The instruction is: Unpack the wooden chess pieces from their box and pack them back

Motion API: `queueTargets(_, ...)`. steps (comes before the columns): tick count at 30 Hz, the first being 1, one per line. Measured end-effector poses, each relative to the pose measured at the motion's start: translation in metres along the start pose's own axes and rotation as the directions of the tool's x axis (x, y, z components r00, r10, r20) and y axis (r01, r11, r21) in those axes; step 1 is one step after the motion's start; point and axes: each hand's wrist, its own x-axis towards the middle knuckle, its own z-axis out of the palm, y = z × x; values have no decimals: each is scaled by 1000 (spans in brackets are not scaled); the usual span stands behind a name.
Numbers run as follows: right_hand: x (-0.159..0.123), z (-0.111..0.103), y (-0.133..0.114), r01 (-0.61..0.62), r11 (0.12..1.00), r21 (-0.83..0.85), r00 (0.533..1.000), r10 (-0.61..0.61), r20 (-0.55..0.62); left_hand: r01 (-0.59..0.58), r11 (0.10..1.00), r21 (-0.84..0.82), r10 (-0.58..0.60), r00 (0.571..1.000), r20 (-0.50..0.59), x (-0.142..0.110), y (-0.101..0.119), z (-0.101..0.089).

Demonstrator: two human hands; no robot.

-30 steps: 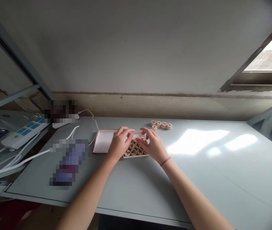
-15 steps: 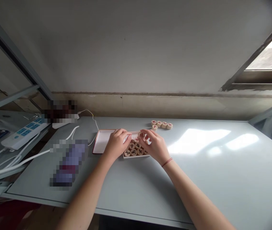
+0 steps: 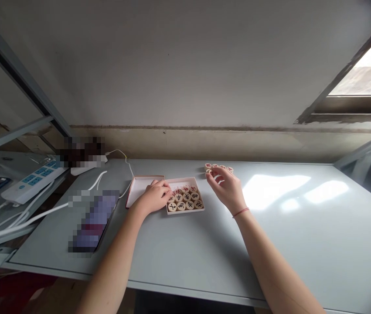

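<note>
Bench (image 3: pixel 270 244), grey, sunlit at right. On it: open lid (image 3: pixel 142 190), white-lined, red-edged, just beside box (image 3: pixel 185 183), white, holding round wooden chess pieces (image 3: pixel 185 201) in rows. Row of loose pieces (image 3: pixel 218 166) behind the box, off its right corner. Left hand (image 3: pixel 154 196): curled narrow over the box's left edge; grip cannot be told. Right hand (image 3: pixel 222 188): narrow pinch on end piece (image 3: pixel 209 172) of that row, well clear of the box.

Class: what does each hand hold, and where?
The right hand has its fingers on the edge of a wooden xiangqi piece, though a firm grip cannot be told; the left hand visibly holds nothing.
</note>
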Motion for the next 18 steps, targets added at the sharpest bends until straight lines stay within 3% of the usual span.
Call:
queueTargets(5,-1,2,2,42,998,-54,994,-37,104,-6,1000,10,6,1000,-25,1,1,2)
queueTargets(10,-1,5,7,90,992,-83,974,-70,215,113,988,107,-99,987,-127,5,14,16)
queueTargets(18,-3,7,5,168,983,-74,951,-142,274,203,976,81,-179,954,-241,6,26,27)
